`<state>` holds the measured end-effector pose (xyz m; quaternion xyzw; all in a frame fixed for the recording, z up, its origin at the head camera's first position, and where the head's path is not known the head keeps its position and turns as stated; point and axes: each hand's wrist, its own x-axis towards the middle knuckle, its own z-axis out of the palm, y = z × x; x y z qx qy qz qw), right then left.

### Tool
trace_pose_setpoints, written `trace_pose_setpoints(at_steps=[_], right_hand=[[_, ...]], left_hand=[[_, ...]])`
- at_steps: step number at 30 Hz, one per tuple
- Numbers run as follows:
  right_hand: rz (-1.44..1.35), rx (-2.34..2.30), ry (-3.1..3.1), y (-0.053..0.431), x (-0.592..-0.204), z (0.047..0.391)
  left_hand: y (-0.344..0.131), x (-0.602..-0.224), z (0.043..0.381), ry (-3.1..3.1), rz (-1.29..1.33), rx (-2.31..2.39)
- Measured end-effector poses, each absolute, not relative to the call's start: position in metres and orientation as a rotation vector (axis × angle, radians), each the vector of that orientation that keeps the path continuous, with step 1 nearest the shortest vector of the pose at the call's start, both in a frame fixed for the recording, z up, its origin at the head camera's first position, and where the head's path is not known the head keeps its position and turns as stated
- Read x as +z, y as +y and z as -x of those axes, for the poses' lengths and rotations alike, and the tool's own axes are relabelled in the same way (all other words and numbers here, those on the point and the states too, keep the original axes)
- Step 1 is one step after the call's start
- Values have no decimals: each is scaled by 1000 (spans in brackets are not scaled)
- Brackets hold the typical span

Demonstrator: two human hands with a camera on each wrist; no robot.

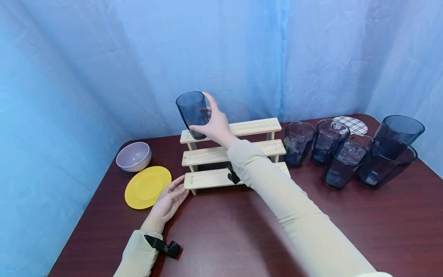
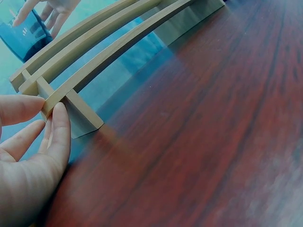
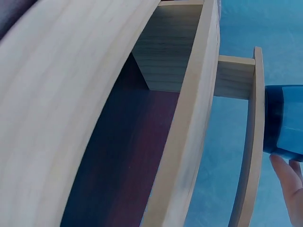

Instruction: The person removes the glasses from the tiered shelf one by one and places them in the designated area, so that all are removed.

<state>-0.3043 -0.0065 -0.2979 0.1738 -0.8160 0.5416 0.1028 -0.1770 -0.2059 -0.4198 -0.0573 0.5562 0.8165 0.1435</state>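
A three-tier wooden step rack (image 1: 211, 178) stands mid-table near the curtain. My right hand (image 1: 218, 125) grips a tall blue-tinted drinking glass (image 1: 190, 109), thumb on one side and fingers on the other. The glass is upright at the left end of the top tier; in the right wrist view its base (image 3: 273, 120) appears to touch that board. Down at the lowest tier, my left hand (image 1: 167, 202) pinches the board's left end, as the left wrist view shows with the thumb (image 2: 21, 109) and fingertips on the wood.
Several tinted glasses (image 1: 298, 143) stand to the right of the rack. Behind them lies a white checked round piece (image 1: 353, 125). On the left are a lilac bowl (image 1: 134, 157) and a yellow plate (image 1: 147, 187). A blue curtain (image 1: 235, 57) hangs along the table's back.
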Motion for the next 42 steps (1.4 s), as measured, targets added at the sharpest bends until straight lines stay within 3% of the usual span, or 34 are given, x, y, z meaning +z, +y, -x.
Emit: trace_pose_setpoints(at_steps=[20, 33, 42], right_hand=[[-623, 1515, -2370, 21, -288, 276], [-656, 1569, -2307, 69, -278, 243], [-636, 1619, -2325, 113, -294, 214]], left_hand=[[-207, -418, 175, 1641, 187, 2339], [-207, -418, 178, 1656, 137, 2341], [-208, -417, 176, 1631, 135, 2359]])
